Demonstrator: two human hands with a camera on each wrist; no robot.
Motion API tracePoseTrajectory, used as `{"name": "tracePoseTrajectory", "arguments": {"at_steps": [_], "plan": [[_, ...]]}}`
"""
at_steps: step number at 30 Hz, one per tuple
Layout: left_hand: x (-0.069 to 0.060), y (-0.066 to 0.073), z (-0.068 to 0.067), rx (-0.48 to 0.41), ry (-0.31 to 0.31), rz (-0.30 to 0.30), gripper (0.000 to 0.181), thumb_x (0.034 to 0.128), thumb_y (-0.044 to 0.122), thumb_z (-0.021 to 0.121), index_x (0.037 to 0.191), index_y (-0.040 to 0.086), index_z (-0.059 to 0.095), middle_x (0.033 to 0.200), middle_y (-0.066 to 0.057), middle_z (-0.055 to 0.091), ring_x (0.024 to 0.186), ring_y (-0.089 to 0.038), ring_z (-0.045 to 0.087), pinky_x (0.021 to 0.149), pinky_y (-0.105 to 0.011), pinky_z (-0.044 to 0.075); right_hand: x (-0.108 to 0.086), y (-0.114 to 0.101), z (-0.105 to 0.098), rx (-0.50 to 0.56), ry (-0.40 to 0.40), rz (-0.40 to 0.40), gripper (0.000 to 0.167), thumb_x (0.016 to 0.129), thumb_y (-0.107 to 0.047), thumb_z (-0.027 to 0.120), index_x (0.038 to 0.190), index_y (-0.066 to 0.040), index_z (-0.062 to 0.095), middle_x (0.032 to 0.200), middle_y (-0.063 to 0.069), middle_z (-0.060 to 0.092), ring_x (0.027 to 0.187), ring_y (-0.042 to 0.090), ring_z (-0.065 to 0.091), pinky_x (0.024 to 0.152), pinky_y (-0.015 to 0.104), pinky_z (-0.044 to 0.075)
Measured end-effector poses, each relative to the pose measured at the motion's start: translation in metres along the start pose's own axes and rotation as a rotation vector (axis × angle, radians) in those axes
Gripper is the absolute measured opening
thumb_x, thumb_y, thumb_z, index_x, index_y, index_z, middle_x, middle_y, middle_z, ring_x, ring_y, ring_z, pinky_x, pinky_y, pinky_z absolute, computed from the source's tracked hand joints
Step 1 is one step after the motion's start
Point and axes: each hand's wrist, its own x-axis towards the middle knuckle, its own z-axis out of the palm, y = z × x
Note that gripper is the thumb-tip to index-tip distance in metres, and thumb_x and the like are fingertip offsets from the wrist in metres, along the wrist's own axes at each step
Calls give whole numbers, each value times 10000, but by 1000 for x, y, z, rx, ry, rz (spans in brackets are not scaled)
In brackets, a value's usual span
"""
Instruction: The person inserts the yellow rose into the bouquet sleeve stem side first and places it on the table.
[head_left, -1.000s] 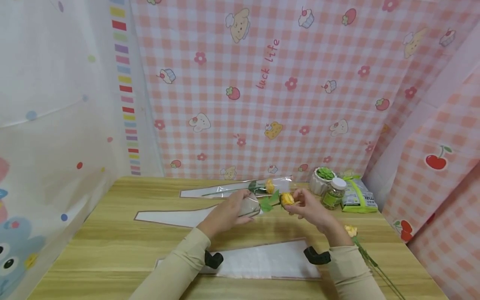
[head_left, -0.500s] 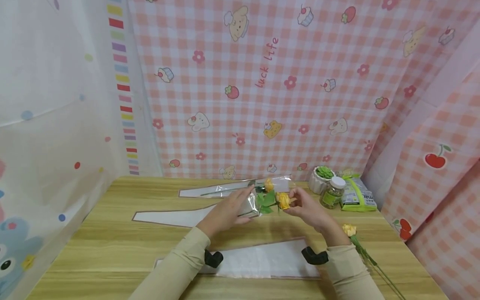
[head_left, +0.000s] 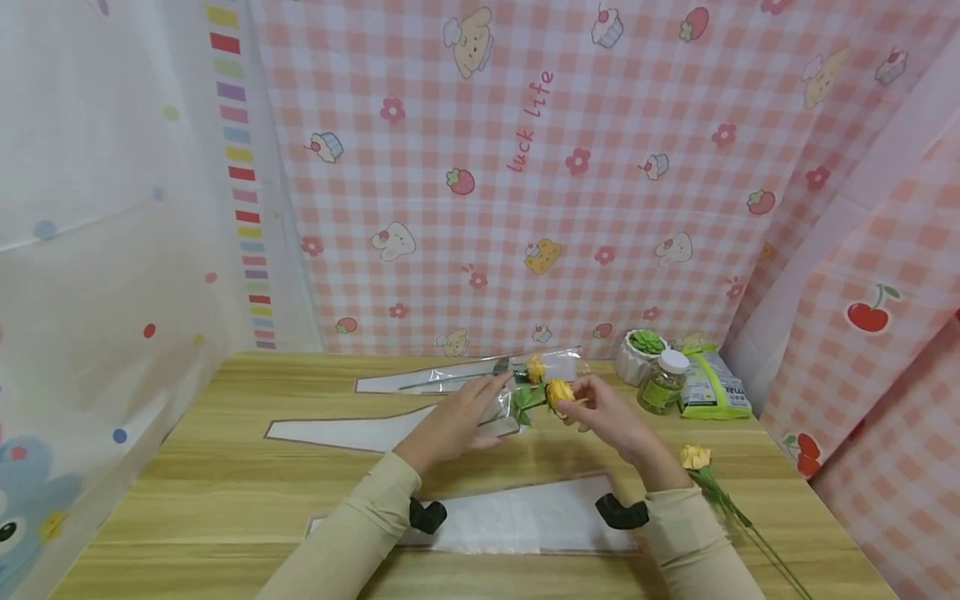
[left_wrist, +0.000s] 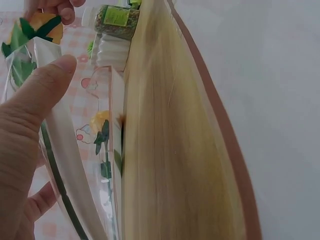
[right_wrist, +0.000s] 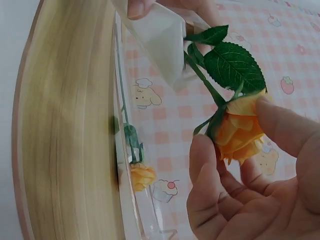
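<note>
A yellow artificial rose (right_wrist: 239, 132) with green leaves and stem is partly inside a clear and white flower sleeve (left_wrist: 75, 165). My left hand (head_left: 452, 429) grips the sleeve near its open end, thumb on one side. In the left wrist view the green stem shows through the film. With thumb and fingers, my right hand (head_left: 611, 421) holds the rose by its bloom, just outside the sleeve's mouth. The leaves (right_wrist: 232, 67) stick out between the sleeve and the bloom.
Behind the hands lies another sleeve with a yellow rose (head_left: 536, 367) in it. A flat white sleeve (head_left: 525, 517) lies in front. Loose yellow roses (head_left: 696, 457) lie at right. A potted succulent (head_left: 637, 362), a lidded jar (head_left: 663, 385) and a green-grey packet (head_left: 712, 387) stand at back right.
The right hand has moved left with the rose, bringing the bloom and leaves closer to the sleeve's mouth. The left hand keeps its grip on the sleeve.
</note>
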Motion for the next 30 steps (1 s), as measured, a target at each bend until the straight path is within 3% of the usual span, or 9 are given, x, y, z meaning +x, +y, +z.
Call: {"name": "tracePoseTrajectory", "arguments": {"at_steps": [9,18,23,30], "plan": [[0,3,-4,6,-43,-18,1012,866,378,817,1614,83,203,1486,-146,475,1360,-283,482,1118,-395,419,4,2,10,15,21,-18,327,976,-71,669,1170,24,423,1166,178,527,931,209,610,799,342,535],[5,5,-4,-4,-20,21,1010,850,373,833,1604,74,230,1472,-167,486,1321,-290,513,1083,-390,457,3,3,16,-29,115,16,340,962,-137,700,1151,9,458,1109,155,504,860,206,566,732,345,516],[6,7,-4,-21,-28,6,1001,845,367,838,1593,54,250,1469,-167,484,1312,-302,521,1074,-415,465,1,-1,21,-44,111,-1,321,958,-138,707,1118,2,466,1051,133,509,849,202,535,709,329,501],[6,7,-5,-40,-26,-6,1029,843,381,836,1615,127,205,1468,-155,483,1303,-293,526,1066,-419,472,2,-4,25,-23,98,-25,302,979,-163,692,1061,5,454,910,100,529,786,181,535,661,270,504]]}}
